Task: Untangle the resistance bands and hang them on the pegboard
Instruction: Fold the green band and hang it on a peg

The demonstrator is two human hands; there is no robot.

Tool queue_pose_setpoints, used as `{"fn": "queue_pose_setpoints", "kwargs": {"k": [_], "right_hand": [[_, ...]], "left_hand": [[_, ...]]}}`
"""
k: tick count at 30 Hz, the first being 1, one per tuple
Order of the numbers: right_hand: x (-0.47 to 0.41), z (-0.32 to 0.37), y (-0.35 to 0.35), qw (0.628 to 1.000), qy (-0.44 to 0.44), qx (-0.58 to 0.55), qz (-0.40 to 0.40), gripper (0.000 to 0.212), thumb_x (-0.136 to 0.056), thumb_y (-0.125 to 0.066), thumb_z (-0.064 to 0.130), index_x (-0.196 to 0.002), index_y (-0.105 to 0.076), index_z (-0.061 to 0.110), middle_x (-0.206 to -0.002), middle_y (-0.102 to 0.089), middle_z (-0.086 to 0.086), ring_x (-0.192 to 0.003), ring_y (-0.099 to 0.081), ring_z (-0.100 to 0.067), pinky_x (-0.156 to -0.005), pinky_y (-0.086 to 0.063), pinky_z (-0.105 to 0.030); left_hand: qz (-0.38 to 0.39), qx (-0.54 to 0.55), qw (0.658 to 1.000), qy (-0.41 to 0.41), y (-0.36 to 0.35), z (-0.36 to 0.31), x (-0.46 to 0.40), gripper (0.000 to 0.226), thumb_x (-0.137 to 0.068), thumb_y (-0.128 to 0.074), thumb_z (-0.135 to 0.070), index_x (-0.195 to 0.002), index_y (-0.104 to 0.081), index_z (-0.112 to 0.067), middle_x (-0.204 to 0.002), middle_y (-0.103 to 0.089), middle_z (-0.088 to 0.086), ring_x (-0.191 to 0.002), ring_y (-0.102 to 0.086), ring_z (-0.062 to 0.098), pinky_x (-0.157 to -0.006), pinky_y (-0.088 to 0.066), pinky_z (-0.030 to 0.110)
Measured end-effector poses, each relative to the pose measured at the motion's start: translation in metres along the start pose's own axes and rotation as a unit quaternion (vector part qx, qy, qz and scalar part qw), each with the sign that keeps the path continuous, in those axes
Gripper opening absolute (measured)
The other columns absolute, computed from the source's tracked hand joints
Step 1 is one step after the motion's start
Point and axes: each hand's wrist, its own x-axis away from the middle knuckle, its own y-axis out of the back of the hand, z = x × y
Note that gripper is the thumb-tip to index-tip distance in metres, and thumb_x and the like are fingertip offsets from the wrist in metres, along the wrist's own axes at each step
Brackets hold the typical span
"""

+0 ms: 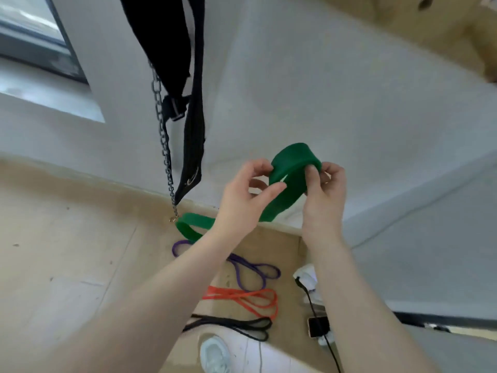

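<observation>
Head camera is looking down past a black strap with a chain [164,146] hanging at the left. I am pinching the green band [291,172] with my left hand [243,196], thumb and fingers curled onto its folded loop, while my right hand [324,193] is gripping the same loop from the other side. Its tail is drooping toward the floor [67,251], where purple [252,270], orange [250,298] and black [242,325] bands are lying.
</observation>
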Motion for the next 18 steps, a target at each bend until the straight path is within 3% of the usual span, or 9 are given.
{"fn": "queue_pose_setpoints", "kwargs": {"k": [3, 7, 10, 13, 18], "right_hand": [[0.019, 0.09, 0.012, 0.998, -0.012, -0.058, 0.033, 0.014, -0.093, -0.053, 0.008, -0.087, -0.046, 0.019, -0.089, -0.056, -0.011, -0.077, -0.055, -0.015, -0.072, -0.047, -0.027], [0.042, 0.172, 0.036, 0.993, 0.037, -0.065, 0.087, 0.021, -0.09, -0.056, 0.002, -0.082, -0.046, 0.019, -0.082, -0.052, -0.007, -0.065, -0.046, -0.012, -0.058, -0.039, -0.022], [0.055, 0.201, 0.053, 0.993, 0.06, 0.003, 0.097, 0.022, -0.085, -0.064, 0.01, -0.083, -0.048, 0.025, -0.087, -0.057, -0.01, -0.074, -0.047, -0.017, -0.068, -0.041, -0.029], [0.066, 0.217, 0.069, 0.993, 0.06, 0.03, 0.098, 0.025, -0.085, -0.066, 0.013, -0.089, -0.048, 0.031, -0.101, -0.062, -0.009, -0.079, -0.052, -0.015, -0.075, -0.043, -0.032], [0.069, 0.231, 0.098, 0.992, 0.077, 0.051, 0.092, 0.025, -0.087, -0.064, 0.017, -0.091, -0.045, 0.033, -0.094, -0.058, 0.003, -0.075, -0.051, -0.01, -0.075, -0.045, -0.035]], "left_hand": [[0.021, -0.031, 0.999, -0.036, 0.011, -0.095, 0.013, 0.024, -0.084, -0.066, -0.021, -0.092, -0.051, -0.038, -0.098, -0.064, -0.009, -0.081, -0.06, 0.009, -0.081, -0.054, 0.042], [0.05, -0.04, 0.995, -0.071, 0.018, -0.184, 0.028, 0.019, -0.085, -0.062, -0.023, -0.09, -0.052, -0.038, -0.102, -0.067, 0.002, -0.087, -0.062, 0.022, -0.082, -0.053, 0.05], [0.049, -0.043, 0.995, -0.075, 0.018, -0.217, 0.041, 0.02, -0.089, -0.06, -0.018, -0.089, -0.051, -0.036, -0.105, -0.066, 0.005, -0.094, -0.062, 0.027, -0.086, -0.052, 0.047], [0.053, -0.04, 0.995, -0.076, 0.01, -0.231, 0.05, 0.018, -0.09, -0.058, -0.017, -0.09, -0.052, -0.034, -0.107, -0.066, 0.005, -0.097, -0.061, 0.027, -0.083, -0.053, 0.034], [0.07, -0.022, 0.995, -0.067, -0.022, -0.249, 0.057, 0.015, -0.09, -0.059, -0.016, -0.092, -0.055, -0.031, -0.105, -0.065, 0.004, -0.094, -0.061, 0.021, -0.085, -0.049, 0.031]]}}
